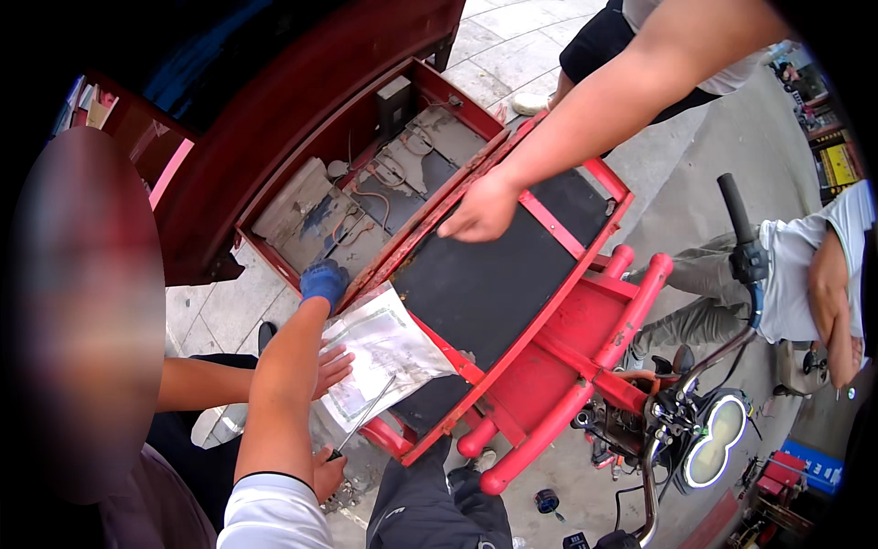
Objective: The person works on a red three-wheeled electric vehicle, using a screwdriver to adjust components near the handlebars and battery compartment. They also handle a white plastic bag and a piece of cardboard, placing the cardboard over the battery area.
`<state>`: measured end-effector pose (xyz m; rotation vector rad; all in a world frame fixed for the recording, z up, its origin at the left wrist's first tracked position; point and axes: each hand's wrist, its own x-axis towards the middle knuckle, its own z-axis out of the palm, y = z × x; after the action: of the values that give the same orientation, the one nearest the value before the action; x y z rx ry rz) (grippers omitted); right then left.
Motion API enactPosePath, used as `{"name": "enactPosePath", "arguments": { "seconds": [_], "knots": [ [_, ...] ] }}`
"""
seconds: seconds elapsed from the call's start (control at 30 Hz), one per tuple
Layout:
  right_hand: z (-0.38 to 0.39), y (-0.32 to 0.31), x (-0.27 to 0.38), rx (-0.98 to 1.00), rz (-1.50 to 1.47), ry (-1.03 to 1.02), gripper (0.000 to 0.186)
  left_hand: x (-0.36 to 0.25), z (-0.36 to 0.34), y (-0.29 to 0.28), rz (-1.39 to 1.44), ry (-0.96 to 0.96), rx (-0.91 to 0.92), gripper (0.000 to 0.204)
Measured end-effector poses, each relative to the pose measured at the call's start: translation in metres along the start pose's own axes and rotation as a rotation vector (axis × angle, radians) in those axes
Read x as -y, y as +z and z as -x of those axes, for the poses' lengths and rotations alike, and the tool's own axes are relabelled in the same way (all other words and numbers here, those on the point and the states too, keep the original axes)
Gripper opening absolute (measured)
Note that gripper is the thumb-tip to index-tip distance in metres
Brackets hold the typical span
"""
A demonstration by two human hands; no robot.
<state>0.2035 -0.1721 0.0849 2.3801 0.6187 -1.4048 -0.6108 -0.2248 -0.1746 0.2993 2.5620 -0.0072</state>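
My left hand (pixel 323 284), in a blue glove, has its fingers curled inside the red compartment (pixel 265 251) beside its near rim; what they hold, if anything, is hidden. Loose wires (pixel 370 192) and a black box (pixel 393 108) lie inside. A crumpled white sheet (pixel 375 348) covers part of the black panel (pixel 485 274). Another person's bare hand (pixel 334 371) touches the sheet's edge, while a hand below (pixel 327 478), apparently a co-worker's, grips a screwdriver (pixel 361 421). From above, a third person's hand (pixel 480 210) reaches over the red frame. My right hand is not in view.
A raised red body (pixel 210 183) stands behind the compartment. At right are pink-red tubing (pixel 540 439), a motorbike handlebar with gauges (pixel 715 439), and a person (pixel 805 284) in a white shirt. Another person (pixel 128 467) is close at left.
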Motion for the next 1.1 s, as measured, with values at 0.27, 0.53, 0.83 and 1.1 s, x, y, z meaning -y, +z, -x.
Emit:
{"name": "enactPosePath", "arguments": {
  "seconds": [0.27, 0.53, 0.83, 1.1],
  "knots": [
    [-0.039, -0.001, -0.006, 0.047, 0.066, -0.245, 0.024, -0.035, 0.063, -0.037, 0.359, 0.0, -0.372, 0.044],
    [-0.1, -0.013, 0.047, 0.143, 0.061, -0.462, 0.027, -0.072, 0.23, -0.001, 0.949, 0.028, -0.301, 0.035],
    [-0.208, -0.063, 0.1, 0.32, 0.116, -0.691, 0.025, 0.053, 0.495, 0.221, 0.478, -0.154, 0.026, 0.032],
    [-0.324, -0.074, 0.075, 0.337, 0.038, -0.7, 0.027, 0.23, 0.609, 0.331, -0.098, 0.067, 0.556, 0.032]
  ]
}}
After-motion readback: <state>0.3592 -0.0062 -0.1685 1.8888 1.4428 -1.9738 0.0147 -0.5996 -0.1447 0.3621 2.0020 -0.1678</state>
